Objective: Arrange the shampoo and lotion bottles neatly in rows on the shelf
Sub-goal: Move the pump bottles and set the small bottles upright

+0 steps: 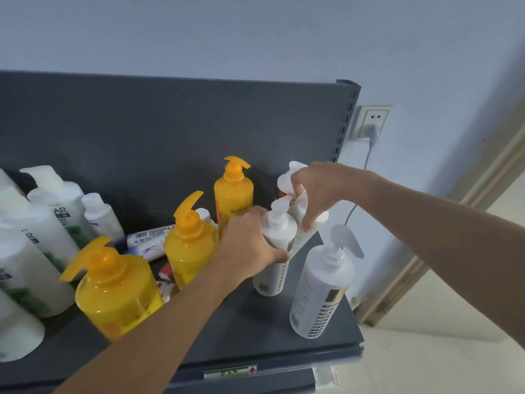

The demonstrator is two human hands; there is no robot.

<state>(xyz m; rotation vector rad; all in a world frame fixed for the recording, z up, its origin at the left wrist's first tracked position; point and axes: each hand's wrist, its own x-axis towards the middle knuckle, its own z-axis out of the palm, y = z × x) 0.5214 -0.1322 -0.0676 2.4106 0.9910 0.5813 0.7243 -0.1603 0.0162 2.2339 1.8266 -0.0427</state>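
On the dark grey shelf (255,331) stand three yellow pump bottles: one at the front (116,294), one in the middle (189,251) and one at the back (234,194). My left hand (247,248) grips the shoulder of a white pump bottle (271,275) right of them. Behind it, my right hand (315,191) pinches the pump neck of another white pump bottle (305,223). A third white pump bottle (321,291) stands free at the front right. Several white shampoo bottles (31,251) with green labels crowd the left side.
A small white bottle (100,214) stands by the back panel (170,132), and a white tube (150,237) lies flat behind the yellow bottles. The shelf's right edge drops off beside a wall socket (372,123) with a plugged cable. Bare shelf lies at the front centre.
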